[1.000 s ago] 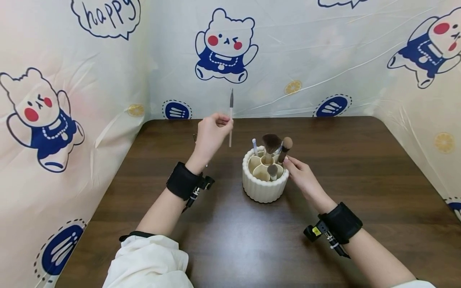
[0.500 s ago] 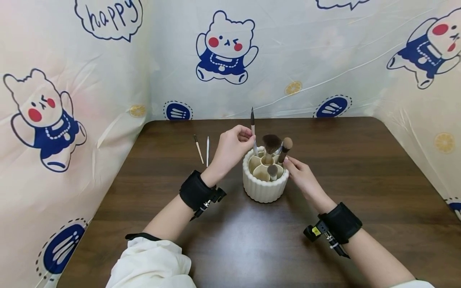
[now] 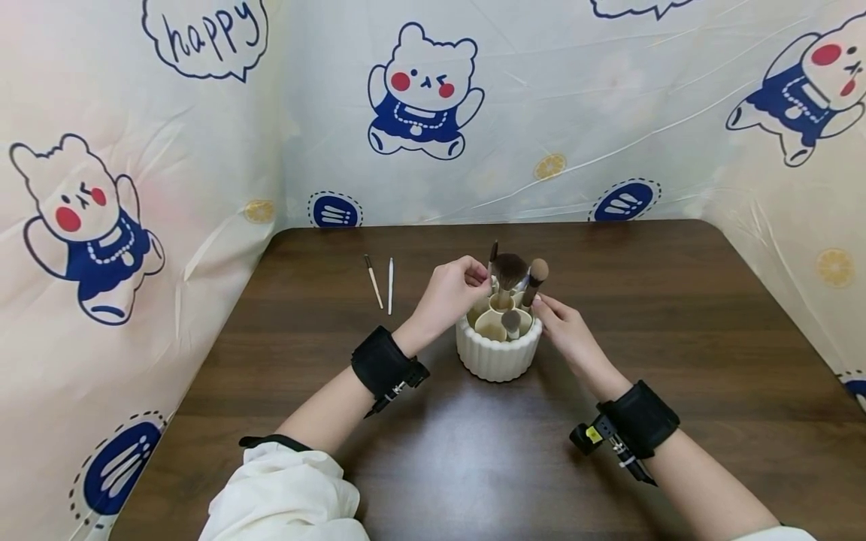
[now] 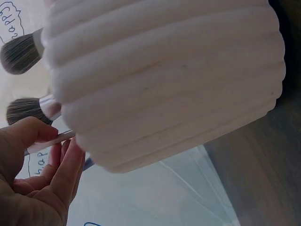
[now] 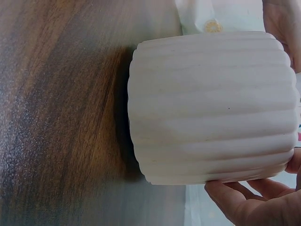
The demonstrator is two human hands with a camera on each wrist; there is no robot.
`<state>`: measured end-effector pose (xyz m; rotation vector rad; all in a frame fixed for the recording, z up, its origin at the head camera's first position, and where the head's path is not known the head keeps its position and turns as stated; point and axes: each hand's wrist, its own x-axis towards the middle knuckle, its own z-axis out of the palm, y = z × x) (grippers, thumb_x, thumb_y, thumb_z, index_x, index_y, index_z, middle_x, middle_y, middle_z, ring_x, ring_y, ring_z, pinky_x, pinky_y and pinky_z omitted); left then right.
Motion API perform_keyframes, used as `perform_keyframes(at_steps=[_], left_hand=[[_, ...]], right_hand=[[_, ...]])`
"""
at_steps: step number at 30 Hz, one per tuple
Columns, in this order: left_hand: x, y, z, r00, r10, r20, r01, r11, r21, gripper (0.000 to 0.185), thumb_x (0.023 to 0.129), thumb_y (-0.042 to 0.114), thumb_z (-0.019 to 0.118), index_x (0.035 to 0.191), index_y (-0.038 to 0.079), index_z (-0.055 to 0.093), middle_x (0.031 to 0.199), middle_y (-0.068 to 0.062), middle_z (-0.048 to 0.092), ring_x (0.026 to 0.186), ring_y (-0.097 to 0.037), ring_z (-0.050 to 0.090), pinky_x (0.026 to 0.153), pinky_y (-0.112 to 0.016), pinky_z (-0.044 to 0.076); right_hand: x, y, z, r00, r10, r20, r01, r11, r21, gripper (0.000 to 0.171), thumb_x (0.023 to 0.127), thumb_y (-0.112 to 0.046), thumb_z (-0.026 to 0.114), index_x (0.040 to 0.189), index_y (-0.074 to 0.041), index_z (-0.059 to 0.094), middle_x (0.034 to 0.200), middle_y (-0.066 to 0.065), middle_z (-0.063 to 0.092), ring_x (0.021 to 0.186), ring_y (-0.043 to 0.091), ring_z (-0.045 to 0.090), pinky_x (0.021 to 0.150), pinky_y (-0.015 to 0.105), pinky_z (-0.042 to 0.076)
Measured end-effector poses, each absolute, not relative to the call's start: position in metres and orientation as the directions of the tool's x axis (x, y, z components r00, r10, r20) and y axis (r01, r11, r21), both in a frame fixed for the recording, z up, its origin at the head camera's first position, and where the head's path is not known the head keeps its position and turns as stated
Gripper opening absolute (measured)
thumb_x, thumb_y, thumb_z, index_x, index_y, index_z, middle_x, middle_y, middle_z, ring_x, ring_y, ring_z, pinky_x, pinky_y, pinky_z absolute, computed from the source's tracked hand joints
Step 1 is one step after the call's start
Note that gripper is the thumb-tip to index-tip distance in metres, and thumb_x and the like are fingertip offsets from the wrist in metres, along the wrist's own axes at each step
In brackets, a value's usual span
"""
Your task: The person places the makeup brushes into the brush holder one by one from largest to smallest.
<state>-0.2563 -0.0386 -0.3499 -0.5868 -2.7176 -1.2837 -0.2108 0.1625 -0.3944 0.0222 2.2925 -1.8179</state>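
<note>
Two hands at a ribbed white brush holder on a dark wood tabletop [image 3: 676, 300].

The tabletop stands inside a printed bear curtain [image 3: 419, 98] that walls it on three sides. The brush holder [image 3: 497, 357] sits near the middle, its compartments carrying a fluffy dark brush [image 3: 509, 269], a round brown-tipped brush [image 3: 537, 272] and a short grey brush [image 3: 512, 321]. The left hand [image 3: 449, 293] is over the holder's left rim, its fingers [image 4: 66, 165] pinching the pale handle of a thin brush [image 3: 492, 255] that stands upright in a rear compartment. The right hand [image 3: 568, 330] rests against the holder's right side, fingers relaxed, gripping nothing. Two slim brushes [image 3: 380, 282] lie side by side on the tabletop, well left of the holder.
</note>
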Motion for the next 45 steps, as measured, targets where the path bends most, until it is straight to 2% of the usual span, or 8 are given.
perform_keyframes(at_steps=[6,14,26,34,45], left_hand=[[-0.2558,-0.0369,-0.3524,-0.909,0.326,0.259,0.41,0.59,0.695,0.007,0.085,0.006,0.063,0.091,0.002,0.063,0.089,-0.011,0.07,0.083,-0.019,0.068,0.074,-0.024,0.054],[-0.2589,-0.0379,-0.3534,-0.891,0.349,0.291,0.449,0.581,0.679,0.012,0.086,0.005,0.061,0.097,0.003,0.061,0.09,-0.01,0.07,0.083,-0.017,0.066,0.075,-0.023,0.053],[-0.2584,-0.0362,-0.3519,-0.884,0.376,0.279,0.463,0.614,0.639,0.01,0.087,0.006,0.059,0.094,0.003,0.065,0.087,-0.008,0.071,0.081,-0.016,0.066,0.074,-0.023,0.052],[-0.2591,-0.0358,-0.35,-0.89,0.391,0.233,0.446,0.648,0.617,0.011,0.088,0.01,0.059,0.094,0.005,0.068,0.087,-0.006,0.071,0.079,-0.014,0.065,0.073,-0.023,0.051],[-0.2594,-0.0341,-0.3471,-0.901,0.416,0.126,0.42,0.759,0.498,0.012,0.089,0.017,0.06,0.096,0.009,0.066,0.088,-0.002,0.069,0.077,-0.013,0.062,0.068,-0.024,0.047]], right_hand=[[-0.2101,0.1628,-0.3937,-0.977,-0.129,-0.172,0.141,0.22,-0.965,0.062,0.103,-0.034,0.036,0.15,0.004,0.02,0.155,0.022,0.026,0.144,0.031,0.027,0.115,0.046,0.029],[-0.2108,0.163,-0.3922,-0.976,-0.13,-0.172,0.139,0.228,-0.964,0.062,0.104,-0.034,0.035,0.149,0.004,0.02,0.155,0.023,0.025,0.144,0.032,0.027,0.115,0.047,0.029],[-0.2114,0.1638,-0.3936,-0.978,-0.129,-0.163,0.131,0.222,-0.966,0.061,0.104,-0.033,0.035,0.149,0.005,0.021,0.154,0.024,0.026,0.143,0.033,0.029,0.115,0.048,0.029],[-0.2129,0.1628,-0.3947,-0.982,-0.118,-0.147,0.117,0.23,-0.966,0.06,0.104,-0.032,0.035,0.148,0.006,0.024,0.153,0.025,0.029,0.14,0.032,0.032,0.114,0.047,0.032],[-0.2129,0.1638,-0.3965,-0.982,-0.119,-0.149,0.12,0.223,-0.967,0.059,0.104,-0.031,0.035,0.148,0.006,0.024,0.153,0.024,0.029,0.141,0.031,0.032,0.114,0.047,0.031]])
